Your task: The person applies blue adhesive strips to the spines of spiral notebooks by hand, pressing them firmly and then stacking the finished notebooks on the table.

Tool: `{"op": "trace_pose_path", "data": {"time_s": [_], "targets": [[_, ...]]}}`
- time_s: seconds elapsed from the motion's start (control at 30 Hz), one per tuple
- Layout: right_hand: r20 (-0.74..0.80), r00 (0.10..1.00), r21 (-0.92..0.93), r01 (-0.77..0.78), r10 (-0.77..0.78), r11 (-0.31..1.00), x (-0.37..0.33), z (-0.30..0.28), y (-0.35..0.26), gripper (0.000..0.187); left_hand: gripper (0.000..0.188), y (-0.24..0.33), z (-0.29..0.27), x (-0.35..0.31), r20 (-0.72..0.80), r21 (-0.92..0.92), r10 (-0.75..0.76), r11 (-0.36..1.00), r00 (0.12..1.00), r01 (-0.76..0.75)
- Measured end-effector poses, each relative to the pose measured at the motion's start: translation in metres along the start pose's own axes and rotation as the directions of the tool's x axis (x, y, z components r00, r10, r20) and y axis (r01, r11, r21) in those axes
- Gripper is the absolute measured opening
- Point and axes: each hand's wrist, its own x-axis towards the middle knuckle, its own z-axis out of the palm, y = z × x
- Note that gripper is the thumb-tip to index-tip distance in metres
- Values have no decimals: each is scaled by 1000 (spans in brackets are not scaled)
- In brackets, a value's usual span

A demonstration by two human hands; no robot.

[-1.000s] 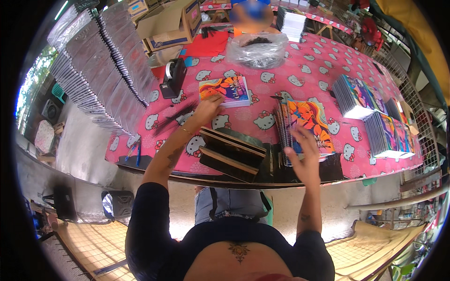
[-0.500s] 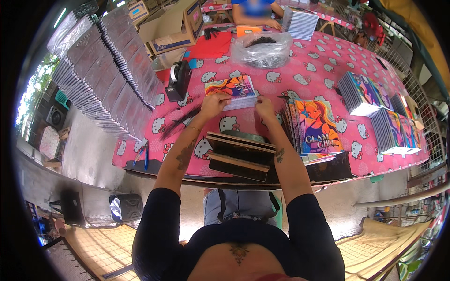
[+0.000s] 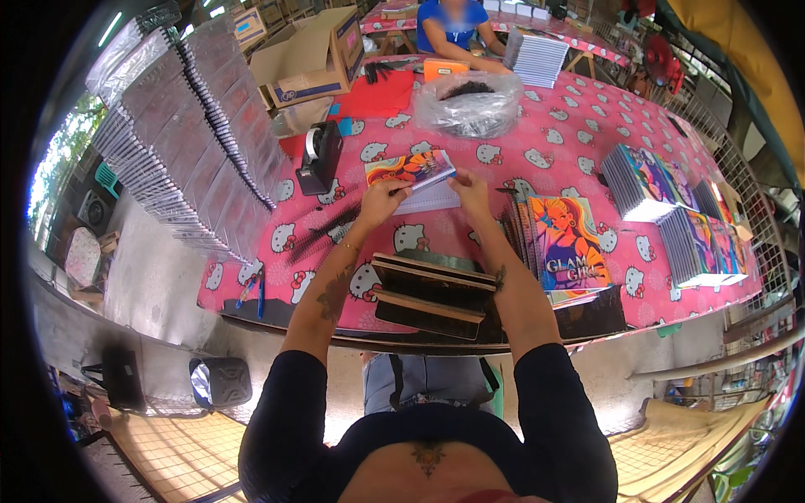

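Both my hands are at a notebook (image 3: 404, 168) with a colourful illustrated cover, in the middle of the table. My left hand (image 3: 385, 201) pinches its near left edge. At the near right corner, the closed fingers of my right hand (image 3: 470, 191) grip it too. Below the tilted cover part, white pages (image 3: 433, 199) show between my hands. Black spiral binding coils (image 3: 323, 232) lie by my left wrist. Between my forearms stands a dark wooden stand (image 3: 430, 295) with stepped boards. Right of my right forearm is a pile of similar illustrated notebooks (image 3: 570, 243).
A black tape dispenser (image 3: 319, 158) stands left of the notebook, near tall stacks of wrapped notebooks (image 3: 176, 126). Beyond are a cardboard box (image 3: 310, 63) and a clear plastic bag (image 3: 470, 105). Notebook stacks (image 3: 700, 243) sit at right. A person (image 3: 453, 33) sits opposite.
The notebook's cover part has tilted up, and more white pages show beneath it. My hands have shifted slightly nearer to me. The whole view has tipped a little.
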Motion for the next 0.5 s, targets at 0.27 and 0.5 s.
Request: {"op": "trace_pose_path", "data": {"time_s": [0.27, 0.5], "targets": [[-25, 979, -484, 166, -204, 859, 21, 14, 13, 38, 28, 10, 9, -11, -119, 104, 149, 985, 982, -137], [97, 800, -367, 582, -592, 726, 21, 6, -66, 43, 22, 77, -58, 13, -159, 476, 372, 840, 914, -260]]}}
